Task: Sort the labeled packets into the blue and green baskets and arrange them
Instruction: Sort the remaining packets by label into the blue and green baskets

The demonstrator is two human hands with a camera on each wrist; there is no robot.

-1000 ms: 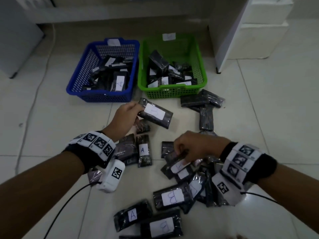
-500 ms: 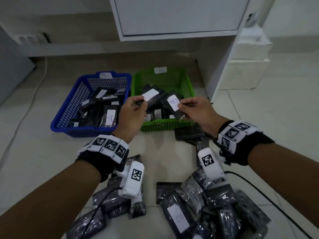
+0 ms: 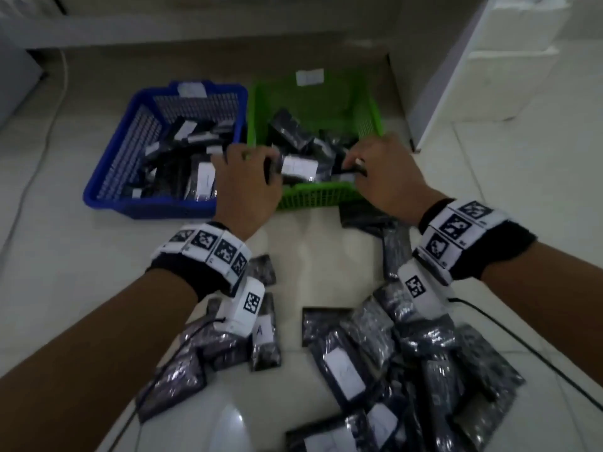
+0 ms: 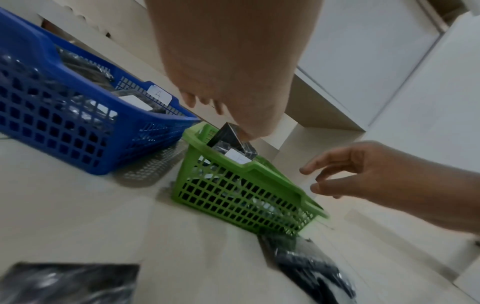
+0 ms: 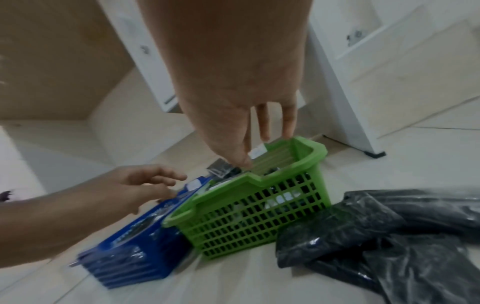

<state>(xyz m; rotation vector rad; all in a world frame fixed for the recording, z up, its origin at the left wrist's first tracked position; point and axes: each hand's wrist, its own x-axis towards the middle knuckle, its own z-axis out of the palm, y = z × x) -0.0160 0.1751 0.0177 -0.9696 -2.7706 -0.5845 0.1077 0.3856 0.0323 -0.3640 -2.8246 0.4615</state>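
Note:
The blue basket (image 3: 107, 177) and green basket (image 3: 313, 195) stand side by side on the tiled floor, both holding black packets with white labels. My left hand (image 3: 261, 164) and right hand (image 3: 355, 164) hover at the green basket's front rim, fingers loose and holding nothing. A labeled packet (image 3: 298, 166) lies in the green basket between them. In the left wrist view my thumb is close to a packet (image 4: 233, 142) leaning in the green basket (image 4: 246, 197); whether they touch I cannot tell. The right wrist view shows my left hand (image 5: 161, 181) with relaxed fingers.
Several loose black packets (image 3: 391, 353) lie heaped on the floor near me, with a smaller group (image 3: 261, 347) under my left wrist. A white cabinet (image 3: 463, 76) stands right of the green basket. A thin cable (image 3: 32, 164) runs along the floor at left.
Both hands lifted packets from the floor pile, carried them over the green basket, lowered them in and let go. The hands now hold nothing.

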